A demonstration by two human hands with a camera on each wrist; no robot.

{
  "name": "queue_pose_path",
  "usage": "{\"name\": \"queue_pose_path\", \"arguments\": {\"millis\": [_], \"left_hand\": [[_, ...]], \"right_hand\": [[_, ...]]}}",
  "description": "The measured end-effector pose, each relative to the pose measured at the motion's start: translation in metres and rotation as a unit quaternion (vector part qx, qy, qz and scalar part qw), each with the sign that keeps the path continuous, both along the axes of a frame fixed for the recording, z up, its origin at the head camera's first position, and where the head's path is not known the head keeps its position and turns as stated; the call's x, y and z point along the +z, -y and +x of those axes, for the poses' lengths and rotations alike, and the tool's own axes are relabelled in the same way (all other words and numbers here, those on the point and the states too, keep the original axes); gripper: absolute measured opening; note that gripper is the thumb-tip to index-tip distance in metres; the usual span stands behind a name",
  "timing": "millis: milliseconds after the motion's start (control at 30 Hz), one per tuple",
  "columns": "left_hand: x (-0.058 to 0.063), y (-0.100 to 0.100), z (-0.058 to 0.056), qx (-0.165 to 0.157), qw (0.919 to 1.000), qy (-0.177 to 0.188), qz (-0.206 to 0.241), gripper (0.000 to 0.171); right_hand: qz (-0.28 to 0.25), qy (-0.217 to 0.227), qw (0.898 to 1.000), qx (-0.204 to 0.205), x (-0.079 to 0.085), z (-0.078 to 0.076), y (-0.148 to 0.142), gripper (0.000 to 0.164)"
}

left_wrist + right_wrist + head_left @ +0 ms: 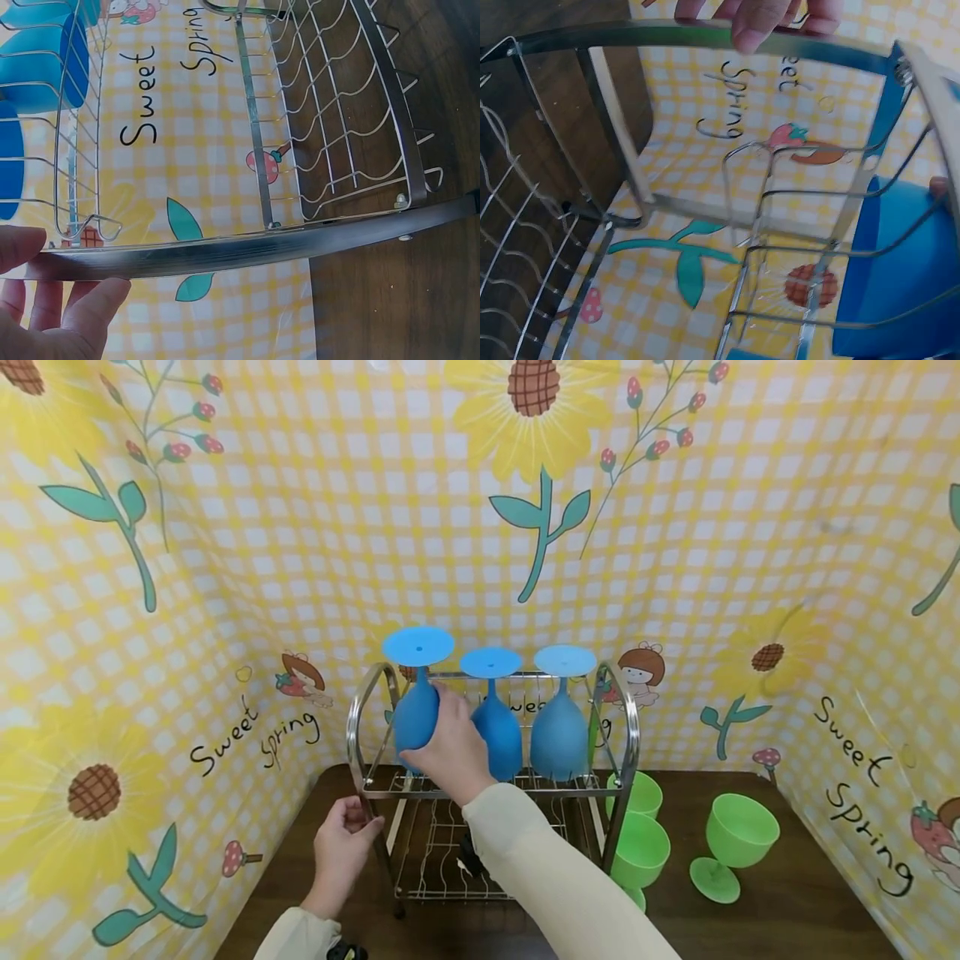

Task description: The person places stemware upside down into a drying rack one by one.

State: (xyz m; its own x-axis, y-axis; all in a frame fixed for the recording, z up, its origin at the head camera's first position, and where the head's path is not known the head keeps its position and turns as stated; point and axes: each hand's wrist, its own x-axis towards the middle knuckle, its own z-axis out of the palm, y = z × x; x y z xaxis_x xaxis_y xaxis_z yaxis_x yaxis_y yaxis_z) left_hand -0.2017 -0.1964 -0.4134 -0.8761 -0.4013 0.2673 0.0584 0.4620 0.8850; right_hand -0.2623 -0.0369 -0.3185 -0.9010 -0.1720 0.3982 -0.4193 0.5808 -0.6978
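Observation:
A two-tier metal dish rack (495, 792) stands on the table, with blue goblets upside down along its upper tier. My right hand (453, 747) grips the bowl of the leftmost blue goblet (415, 718), its foot facing up. Right beside that hand is the middle blue goblet (504, 752), and the paler right one (561, 739) stands past it. My left hand (341, 852) holds the rack's left post, thumb and fingers on either side of the metal; the left wrist view shows these fingers (97, 307) near the post (187, 255).
Green goblets stand upright on the dark table (795, 893) right of the rack: one (742, 831) apart, another (641, 847) close to the rack's leg, and one (645, 795) behind it. The wire lower tier (442, 893) lies beneath. A patterned yellow cloth (712, 568) surrounds the table.

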Motion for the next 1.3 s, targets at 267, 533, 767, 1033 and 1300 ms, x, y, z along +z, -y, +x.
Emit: {"name": "queue_pose_path", "arguments": {"millis": [267, 533, 767, 1033, 1300], "left_hand": [[0.0004, -0.002, -0.0003, -0.013, 0.9998, -0.004, -0.017, 0.027], [-0.0007, -0.0011, -0.0018, -0.011, 0.9994, -0.011, -0.031, 0.027], [-0.0028, 0.001, 0.0001, -0.007, 0.9995, -0.007, -0.028, 0.026], [-0.004, -0.0007, 0.0001, -0.008, 0.9992, -0.018, -0.035, 0.026], [-0.0053, -0.0006, 0.0, 0.0, 0.9987, -0.019, -0.047, 0.026]], "right_hand": [[0.058, 0.019, 0.998, -0.011, -0.0047, -0.0054, 0.0024, 0.096], [0.115, -0.017, 0.993, -0.014, -0.0036, -0.0049, 0.0066, 0.093], [0.103, 0.019, 0.994, -0.003, -0.0043, -0.0064, 0.009, 0.096], [0.148, 0.035, 0.988, -0.025, -0.0054, -0.0082, 0.0094, 0.097], [0.155, 0.044, 0.987, -0.028, -0.0054, -0.0065, 0.0105, 0.093]]}}
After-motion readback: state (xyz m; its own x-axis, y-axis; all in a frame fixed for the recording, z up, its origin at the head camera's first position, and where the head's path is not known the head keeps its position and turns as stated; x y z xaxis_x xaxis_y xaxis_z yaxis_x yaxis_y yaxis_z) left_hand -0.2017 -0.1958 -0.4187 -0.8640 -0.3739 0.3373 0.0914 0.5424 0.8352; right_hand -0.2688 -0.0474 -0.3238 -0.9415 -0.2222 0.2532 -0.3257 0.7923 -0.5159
